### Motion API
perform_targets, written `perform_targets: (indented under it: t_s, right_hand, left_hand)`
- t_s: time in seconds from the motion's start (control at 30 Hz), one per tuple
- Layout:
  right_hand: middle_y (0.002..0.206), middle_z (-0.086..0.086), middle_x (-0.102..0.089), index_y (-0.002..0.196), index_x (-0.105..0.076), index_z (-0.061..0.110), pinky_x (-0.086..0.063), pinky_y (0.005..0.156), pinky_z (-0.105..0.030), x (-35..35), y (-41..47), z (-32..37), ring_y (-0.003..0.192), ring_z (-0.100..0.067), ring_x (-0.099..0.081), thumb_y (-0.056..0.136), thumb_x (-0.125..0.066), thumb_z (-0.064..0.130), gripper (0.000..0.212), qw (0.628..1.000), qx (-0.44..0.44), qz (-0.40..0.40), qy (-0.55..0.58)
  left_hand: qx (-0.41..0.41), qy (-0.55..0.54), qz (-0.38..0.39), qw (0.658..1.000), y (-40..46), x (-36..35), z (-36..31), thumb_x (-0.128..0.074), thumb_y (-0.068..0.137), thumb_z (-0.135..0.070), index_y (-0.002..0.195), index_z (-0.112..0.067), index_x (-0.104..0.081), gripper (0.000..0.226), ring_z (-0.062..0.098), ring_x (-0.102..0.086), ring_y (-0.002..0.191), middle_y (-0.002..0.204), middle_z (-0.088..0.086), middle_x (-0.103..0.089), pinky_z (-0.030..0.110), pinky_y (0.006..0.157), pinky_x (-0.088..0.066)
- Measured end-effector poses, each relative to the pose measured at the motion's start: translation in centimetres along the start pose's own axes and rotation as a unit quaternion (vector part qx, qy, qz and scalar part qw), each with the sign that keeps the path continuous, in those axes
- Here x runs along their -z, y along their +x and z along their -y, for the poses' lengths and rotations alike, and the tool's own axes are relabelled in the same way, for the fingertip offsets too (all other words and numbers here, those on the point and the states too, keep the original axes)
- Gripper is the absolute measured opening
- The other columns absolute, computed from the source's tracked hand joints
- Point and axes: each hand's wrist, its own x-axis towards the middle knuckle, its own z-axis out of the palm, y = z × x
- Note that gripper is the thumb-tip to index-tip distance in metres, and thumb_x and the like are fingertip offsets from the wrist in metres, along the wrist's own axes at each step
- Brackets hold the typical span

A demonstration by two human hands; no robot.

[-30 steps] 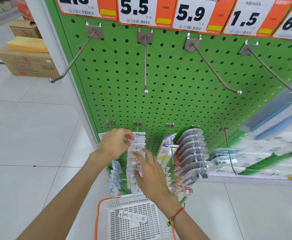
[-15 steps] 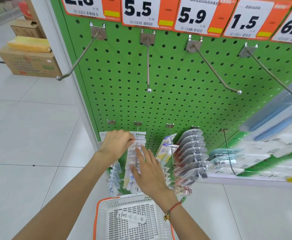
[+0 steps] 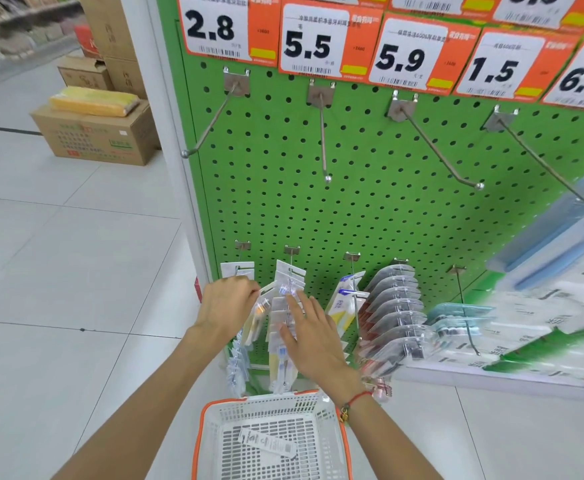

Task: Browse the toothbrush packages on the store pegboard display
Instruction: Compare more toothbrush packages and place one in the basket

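Green perforated pegboard w/ thin metal hooks; flat card-and-clear-plastic packs hang in rows low down. Left hand curled, pinching a pack's top edge. Right hand flat, fingers straight, resting on the next row. White mesh basket below.

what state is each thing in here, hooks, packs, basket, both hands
upper hooks: bare, nothing hanging
toothbrush packages: hanging in rows on the lower hooks
left hand: fingers curled on a package at the left rows
right hand: fingers straight, pressing the middle row
basket: on the floor, one flat pack inside
cardboard box: shut, yellow pack on top
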Motion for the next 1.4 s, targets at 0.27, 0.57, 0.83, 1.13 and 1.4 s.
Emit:
perform_targets:
  t_s: [0.27, 0.57, 0.83, 1.13, 1.4]
  right_hand:
    - [0.163, -0.001, -0.007, 0.155, -0.017, 0.019, -0.008, 0.121, -0.036, 0.3, -2.2, 1.4, 0.149, -0.019, -0.005, 0.103, -0.037, 0.037, 0.058, 0.998, 0.005, -0.064, 0.023]
    - [0.159, 0.005, -0.019, 0.153, -0.017, 0.020, -0.015, 0.120, -0.029, 1.6, -4.9, 4.3, 0.147, -0.011, -0.014, 0.091, -0.065, 0.036, 0.081, 0.979, 0.071, -0.086, 0.169]
    - [0.097, 0.015, -0.071, 0.100, -0.068, 0.025, -0.049, 0.091, -0.027, 3.9, -7.6, 6.1, 0.094, -0.005, -0.064, 0.081, -0.079, 0.023, 0.022, 0.893, 0.103, -0.145, 0.413]
    - [0.097, 0.006, -0.076, 0.105, -0.070, 0.024, -0.049, 0.074, -0.014, 6.0, -10.0, 5.6, 0.091, -0.007, -0.070, 0.082, -0.077, 0.026, 0.024, 0.811, 0.003, -0.126, 0.571]
    - [0.089, 0.010, -0.074, 0.095, -0.071, 0.025, -0.046, 0.071, -0.019, 5.9, -10.0, 4.4, 0.081, -0.007, -0.066, 0.081, -0.076, 0.036, 0.018, 0.796, -0.105, -0.123, 0.583]
  left_hand:
    - [0.055, -0.034, -0.039, 0.997, -4.0, 2.1, -0.8, -0.046, 0.099, -0.025, 0.094, -0.023, -0.070, 0.025, 0.016, -0.063, 0.082, 0.092, -0.006, -0.070, 0.023, 0.049, -0.026]
    - [0.120, -0.195, -0.151, 0.962, -9.5, 5.1, -1.5, -0.053, 0.098, -0.032, 0.102, -0.032, -0.070, 0.018, 0.008, -0.050, 0.087, 0.098, -0.019, -0.064, 0.026, 0.058, -0.031]
    - [0.063, -0.406, -0.189, 0.892, -11.5, 11.1, -2.3, -0.061, 0.089, -0.040, 0.094, -0.046, -0.067, 0.010, -0.001, -0.055, 0.088, 0.091, -0.028, -0.063, 0.016, 0.071, -0.036]
    - [0.089, -0.507, 0.040, 0.857, -12.6, 9.2, -2.1, -0.052, 0.097, -0.033, 0.102, -0.038, -0.062, 0.012, 0.001, -0.061, 0.098, 0.105, -0.018, -0.066, 0.021, 0.082, -0.047]
    - [0.155, -0.541, 0.085, 0.822, -14.8, 7.1, -3.8, -0.059, 0.095, -0.016, 0.089, -0.030, -0.066, 0.017, 0.014, -0.063, 0.092, 0.093, -0.010, -0.069, 0.035, 0.094, -0.049]
